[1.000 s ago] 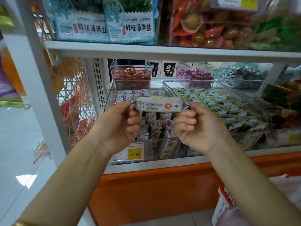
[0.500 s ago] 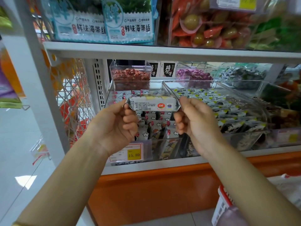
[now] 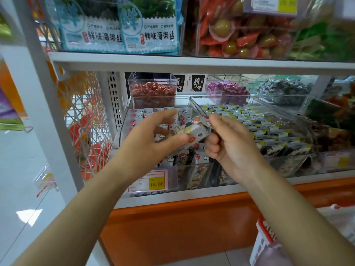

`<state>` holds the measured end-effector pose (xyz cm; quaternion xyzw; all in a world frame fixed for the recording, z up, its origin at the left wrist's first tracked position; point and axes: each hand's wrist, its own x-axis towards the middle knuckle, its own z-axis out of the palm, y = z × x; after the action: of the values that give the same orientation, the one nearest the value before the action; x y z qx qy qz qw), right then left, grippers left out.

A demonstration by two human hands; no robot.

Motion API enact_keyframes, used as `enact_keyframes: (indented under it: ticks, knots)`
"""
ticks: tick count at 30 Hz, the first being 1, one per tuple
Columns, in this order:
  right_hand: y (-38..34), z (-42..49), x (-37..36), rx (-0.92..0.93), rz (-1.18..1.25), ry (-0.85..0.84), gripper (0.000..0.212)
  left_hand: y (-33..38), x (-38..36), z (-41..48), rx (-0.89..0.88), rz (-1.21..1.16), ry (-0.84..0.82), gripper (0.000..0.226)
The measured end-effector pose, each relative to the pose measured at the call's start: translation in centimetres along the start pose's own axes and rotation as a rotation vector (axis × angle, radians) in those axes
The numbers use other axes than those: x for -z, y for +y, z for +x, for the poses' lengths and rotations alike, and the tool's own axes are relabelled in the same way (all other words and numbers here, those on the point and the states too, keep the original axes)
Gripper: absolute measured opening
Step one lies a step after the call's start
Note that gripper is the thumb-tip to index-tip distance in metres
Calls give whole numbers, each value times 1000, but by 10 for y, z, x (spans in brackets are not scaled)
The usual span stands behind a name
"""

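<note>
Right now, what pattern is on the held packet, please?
The packet shows a colourful cartoon print; head view.

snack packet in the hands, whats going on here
A person at a shop shelf holds a small wrapped snack packet between both hands, just above a clear bin of similar packets. The right hand pinches its right end. The left hand holds the other end with its thumb, index finger stretched out. The packet is tilted, cartoon side up. A price tag reading 15.80 sits on the bin's front.
</note>
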<state>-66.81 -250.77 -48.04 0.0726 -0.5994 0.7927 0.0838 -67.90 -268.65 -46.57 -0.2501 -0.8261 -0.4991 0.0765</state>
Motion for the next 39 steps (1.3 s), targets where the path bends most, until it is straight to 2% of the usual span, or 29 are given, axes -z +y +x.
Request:
enact_keyframes:
  ticks: [3,4,9,12,18,29,39]
  knots:
    - [-2,0,-3,30,24,-50,22,0,-3,-1,-22,-126,-49,25]
    - [-3,0,-3,46,7,-68,23,-1,-2,-1,-17,-162,-56,20]
    - [-6,-3,-4,144,-68,-86,31,-6,2,0,23,-243,-117,23]
    - [-5,-4,-7,204,-125,-40,24,-7,1,0,35,-264,-139,31]
    - [-5,-5,-8,182,-95,-41,8,-9,-2,0,79,-323,-148,38]
    - [-3,-6,-10,168,-86,-1,11,-15,-3,2,114,-389,-187,35]
    - [-5,-3,-7,253,-175,-62,25,-13,3,3,-53,-152,13,47]
